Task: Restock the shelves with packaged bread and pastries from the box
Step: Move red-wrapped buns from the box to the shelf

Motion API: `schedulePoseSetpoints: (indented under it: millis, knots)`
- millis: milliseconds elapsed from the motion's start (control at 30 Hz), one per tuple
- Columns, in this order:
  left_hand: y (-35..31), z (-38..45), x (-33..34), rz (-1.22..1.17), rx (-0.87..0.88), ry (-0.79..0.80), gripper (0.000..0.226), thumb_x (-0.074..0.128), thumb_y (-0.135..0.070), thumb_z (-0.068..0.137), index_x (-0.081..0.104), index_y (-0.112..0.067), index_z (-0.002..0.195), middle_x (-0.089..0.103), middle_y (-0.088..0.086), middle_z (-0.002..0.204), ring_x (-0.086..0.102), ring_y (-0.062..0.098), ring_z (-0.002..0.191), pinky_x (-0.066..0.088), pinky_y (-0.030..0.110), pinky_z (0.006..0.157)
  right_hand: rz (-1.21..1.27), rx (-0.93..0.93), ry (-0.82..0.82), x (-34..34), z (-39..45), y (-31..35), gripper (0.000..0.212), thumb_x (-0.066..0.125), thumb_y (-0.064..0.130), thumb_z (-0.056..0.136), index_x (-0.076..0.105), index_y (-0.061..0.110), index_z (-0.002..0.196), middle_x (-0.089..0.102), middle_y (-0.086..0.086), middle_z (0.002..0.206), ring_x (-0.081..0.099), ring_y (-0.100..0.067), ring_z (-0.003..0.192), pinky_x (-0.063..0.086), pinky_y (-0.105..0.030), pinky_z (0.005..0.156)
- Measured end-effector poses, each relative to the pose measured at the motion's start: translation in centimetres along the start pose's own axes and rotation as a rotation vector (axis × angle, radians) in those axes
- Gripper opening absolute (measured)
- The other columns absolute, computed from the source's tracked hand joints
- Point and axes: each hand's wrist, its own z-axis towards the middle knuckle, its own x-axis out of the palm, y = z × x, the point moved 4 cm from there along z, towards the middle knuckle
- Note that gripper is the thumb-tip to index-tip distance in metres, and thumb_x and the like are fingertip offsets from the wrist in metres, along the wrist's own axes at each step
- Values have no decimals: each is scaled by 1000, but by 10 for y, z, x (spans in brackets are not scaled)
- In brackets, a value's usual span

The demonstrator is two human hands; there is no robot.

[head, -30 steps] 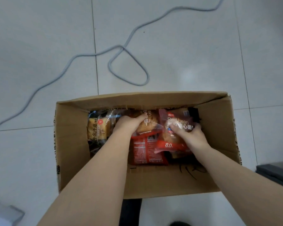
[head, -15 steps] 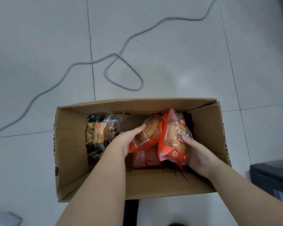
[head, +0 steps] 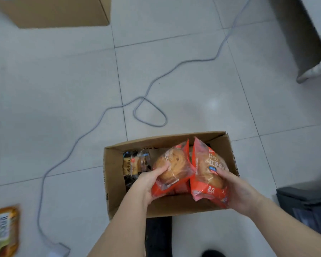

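Note:
An open cardboard box (head: 115,175) stands on the tiled floor below me. My left hand (head: 146,182) grips a red-wrapped round swirl pastry (head: 171,167) above the box's middle. My right hand (head: 237,190) grips a red packet of red bean bread (head: 206,175) held upright over the box's right side. A yellow-labelled clear bread packet (head: 132,165) still lies inside at the box's left. More red wrapping shows low in the box under the lifted packets.
A grey cable (head: 150,112) loops across the floor beyond the box to a plug block (head: 60,249). Another cardboard box (head: 59,12) sits at the top left. A dark bin (head: 308,204) stands at the right, a blurred orange packet (head: 4,230) at the lower left.
Both hands have lifted their packets up out of the box and tipped them upright. The view has swung up, showing more floor and the far box.

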Motion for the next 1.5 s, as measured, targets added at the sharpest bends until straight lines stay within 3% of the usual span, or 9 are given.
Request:
schedulePoseSetpoints:
  millis: [100, 233, 433, 633, 800, 933, 1100, 1233, 1500]
  knots:
    - [-31, -65, -2, -28, 181, -35, 109, 92, -53, 23, 61, -11, 118, 71, 11, 109, 65, 31, 105, 46, 49, 101, 67, -58, -5, 30, -60, 27, 114, 95, 40, 6, 62, 8, 110, 74, -18, 92, 72, -30, 69, 59, -44, 61]
    - [-106, -213, 17, -49, 477, -18, 116, 89, -55, 10, 60, -18, 116, 72, 5, 106, 67, 26, 101, 47, 48, 100, 123, -235, 63, 94, -184, 100, 107, 96, 33, 4, 63, 7, 103, 74, -18, 85, 72, -28, 63, 58, -37, 50]
    - [-201, -474, 67, -34, 918, 67, 60, 81, -14, 68, 49, -14, 119, 64, 4, 109, 62, 18, 94, 54, 19, 76, 102, -572, 97, 175, -409, 204, 135, 94, 26, 11, 45, 5, 134, 74, -14, 91, 73, -24, 68, 59, -34, 55]
    - [-223, -669, 123, -32, 1108, 366, 60, 79, -11, 71, 46, -10, 122, 64, 4, 110, 63, 18, 94, 55, 19, 69, 175, -913, 63, 214, -614, 229, 113, 95, 31, 13, 57, 4, 115, 75, -11, 87, 73, -22, 70, 57, -30, 53]
    - [-189, -766, 156, 99, 1135, 685, 80, 80, -18, 69, 37, -18, 137, 58, 5, 123, 59, 25, 111, 52, 41, 91, 275, -1182, -100, 217, -740, 183, 109, 95, 34, 16, 57, 11, 115, 76, -7, 89, 74, -19, 73, 58, -28, 55]
    - [-140, -816, 177, 230, 1143, 897, 122, 85, -63, 34, 37, -19, 138, 58, 7, 130, 59, 26, 114, 50, 49, 96, 422, -1320, -240, 206, -803, 119, 76, 77, 28, 60, 49, 13, 129, 72, -8, 105, 73, -20, 82, 61, -33, 65]
    - [-57, -866, 200, 334, 956, 1132, 55, 71, -26, 79, 44, -21, 127, 61, 9, 120, 63, 28, 105, 54, 47, 88, 609, -1502, -409, 183, -867, 29, 52, 62, 18, 79, 51, 11, 129, 74, -8, 100, 73, -21, 81, 61, -33, 68]
    - [15, -910, 219, 487, 969, 1300, 90, 83, -23, 58, 36, -21, 135, 61, 13, 122, 65, 30, 106, 56, 49, 83, 690, -1579, -559, 158, -924, -49, 47, 61, 16, 83, 52, 10, 129, 70, -13, 112, 73, -25, 86, 60, -37, 75]
    - [195, -998, 256, 776, 939, 1530, 54, 72, -20, 73, 50, -24, 122, 68, 6, 114, 67, 26, 103, 55, 47, 85, 793, -1690, -816, 101, -1041, -205, 45, 64, 15, 80, 53, 13, 124, 69, -14, 111, 71, -27, 87, 59, -34, 66]
